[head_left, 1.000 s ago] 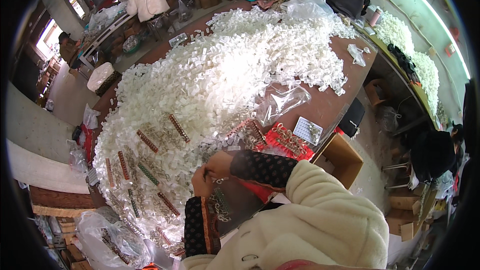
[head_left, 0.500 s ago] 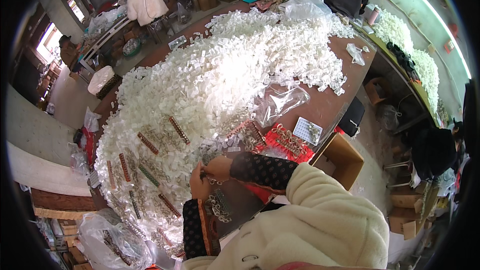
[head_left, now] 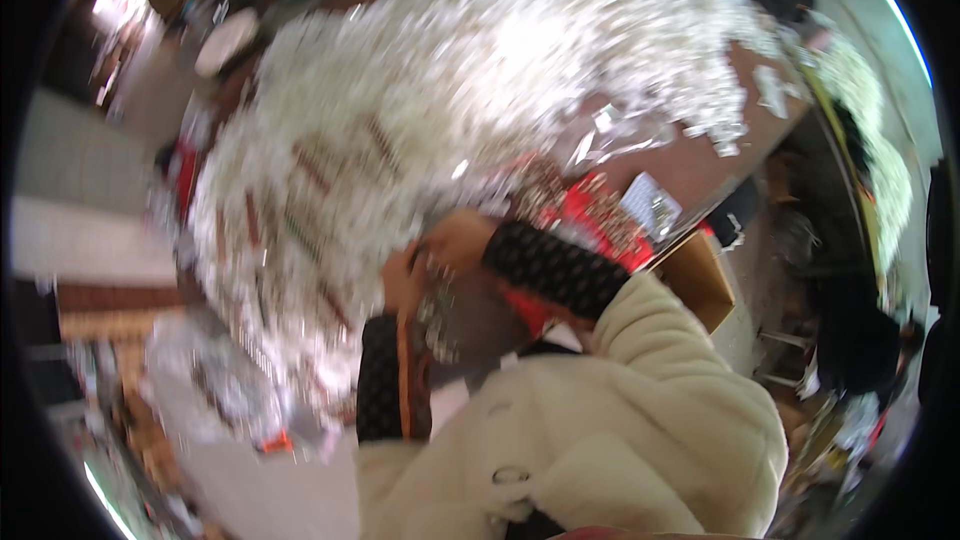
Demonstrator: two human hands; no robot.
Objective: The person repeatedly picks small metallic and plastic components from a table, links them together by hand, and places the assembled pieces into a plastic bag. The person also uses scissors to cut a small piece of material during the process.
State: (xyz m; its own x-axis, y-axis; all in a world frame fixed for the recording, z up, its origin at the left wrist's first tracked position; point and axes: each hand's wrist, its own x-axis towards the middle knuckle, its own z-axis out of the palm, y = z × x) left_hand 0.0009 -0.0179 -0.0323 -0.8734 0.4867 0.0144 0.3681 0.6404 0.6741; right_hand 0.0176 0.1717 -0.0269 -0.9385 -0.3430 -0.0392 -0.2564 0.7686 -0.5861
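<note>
My left hand (head_left: 403,282) and my right hand (head_left: 462,240) meet at the near edge of a large heap of small clear plastic pieces (head_left: 430,90). Their fingers are closed and touch around something small and dark, too blurred to name. Just below them, metal ring-like pieces (head_left: 438,320) lie on the dark tabletop. To the right of my right hand, more metal ring-like pieces (head_left: 605,215) rest on a red sheet (head_left: 575,202). Several coloured strips, among them a red-brown strip (head_left: 312,168) and a green strip (head_left: 300,232), lie on the heap to the left.
A white tray (head_left: 650,205) sits at the table's right edge, above an open cardboard box (head_left: 692,285). Clear plastic film (head_left: 625,135) lies beside the heap. A plastic bag (head_left: 215,365) stands at the lower left. Along the right wall, a shelf carries more clear pieces (head_left: 885,180).
The whole view has swung and blurred, so the table sits higher in the picture and more floor shows below. My hands stay together by the heap; the people at the far tables have left the view.
</note>
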